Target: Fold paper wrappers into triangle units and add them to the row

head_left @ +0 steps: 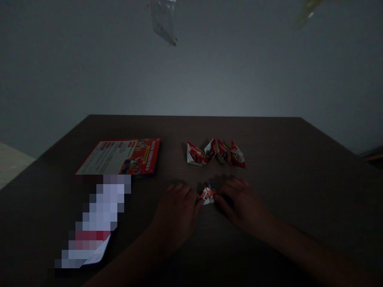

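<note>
A small piece of folded printed paper (207, 195), white, red and a little blue, lies on the dark table between my hands. My left hand (181, 205) pinches its left edge with thumb and fingers. From the other side, my right hand (237, 199) grips the right edge, fingers curled. Just beyond, several folded red-and-white paper pieces (196, 154) stand in a zigzag row, their creases raised. The light is dim, so the fingertips and the exact folds are hard to make out.
Left of the folded row lies a stack of red-and-white printed sheets or a booklet (143, 159). Nearer me on the left is a bright, pixelated phone-like screen (101, 215). The table (278, 139) meets a pale wall (239, 71), where a clear plastic bag (164, 22) hangs.
</note>
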`<action>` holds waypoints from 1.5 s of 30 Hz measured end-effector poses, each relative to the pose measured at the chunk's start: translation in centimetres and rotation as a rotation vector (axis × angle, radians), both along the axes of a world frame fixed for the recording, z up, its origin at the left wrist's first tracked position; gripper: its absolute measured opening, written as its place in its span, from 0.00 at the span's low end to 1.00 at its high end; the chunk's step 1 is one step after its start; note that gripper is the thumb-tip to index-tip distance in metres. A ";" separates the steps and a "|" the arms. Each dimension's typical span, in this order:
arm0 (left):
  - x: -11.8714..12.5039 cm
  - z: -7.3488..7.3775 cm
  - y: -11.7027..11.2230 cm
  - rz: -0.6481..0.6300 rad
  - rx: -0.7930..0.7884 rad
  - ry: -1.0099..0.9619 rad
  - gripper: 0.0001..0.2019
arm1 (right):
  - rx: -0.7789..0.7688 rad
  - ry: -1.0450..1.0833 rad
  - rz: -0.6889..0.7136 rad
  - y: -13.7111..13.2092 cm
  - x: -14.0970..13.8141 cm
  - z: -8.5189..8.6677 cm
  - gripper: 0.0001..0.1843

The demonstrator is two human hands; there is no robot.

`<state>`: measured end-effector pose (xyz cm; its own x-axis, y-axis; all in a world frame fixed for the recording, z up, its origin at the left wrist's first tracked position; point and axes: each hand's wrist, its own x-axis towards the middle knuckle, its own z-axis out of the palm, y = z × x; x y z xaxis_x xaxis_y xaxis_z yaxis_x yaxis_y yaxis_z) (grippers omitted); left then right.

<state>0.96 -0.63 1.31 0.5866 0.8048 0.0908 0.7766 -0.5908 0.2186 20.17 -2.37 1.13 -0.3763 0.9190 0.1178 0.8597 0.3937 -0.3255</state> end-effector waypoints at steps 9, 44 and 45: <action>-0.2 -0.1 -0.2 0.033 -0.017 -0.047 0.09 | -0.007 0.070 -0.033 0.1 0.1 -0.3 0.07; -0.1 0.2 0.0 0.022 -0.054 -0.026 0.10 | -0.076 0.208 -0.052 0.3 0.0 -0.4 0.04; -0.1 0.2 -0.1 0.022 -0.056 -0.022 0.10 | -0.082 0.220 -0.062 0.3 0.0 -0.4 0.03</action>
